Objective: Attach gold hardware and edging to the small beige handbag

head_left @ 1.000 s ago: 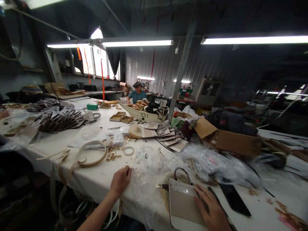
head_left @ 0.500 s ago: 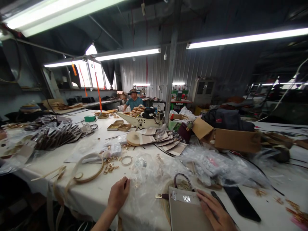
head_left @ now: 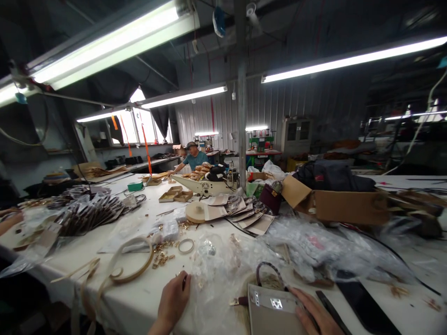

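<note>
My left hand is closed, its fingers curled just above the table's plastic sheeting. A tiny dark bit shows at its fingertips, too small to name. My right hand lies with outstretched fingers along the right side of a beige handbag. The bag has a metal clasp plate, a dark curved handle at its top and a dark strap tab with a metal end on its left. Its lower part is cut off by the frame. Beneath the bag, a round tape roll partly shows.
Gold metal fittings and a tape ring lie ahead of my left hand. A phone is at the right. Farther back are stacked beige panels, a cardboard box and a person across the table.
The view has tilted upward, so the bag and both hands sit lower in the picture. My left hand stays curled and my right hand stays on the bag. The far person's arm reaches out farther.
</note>
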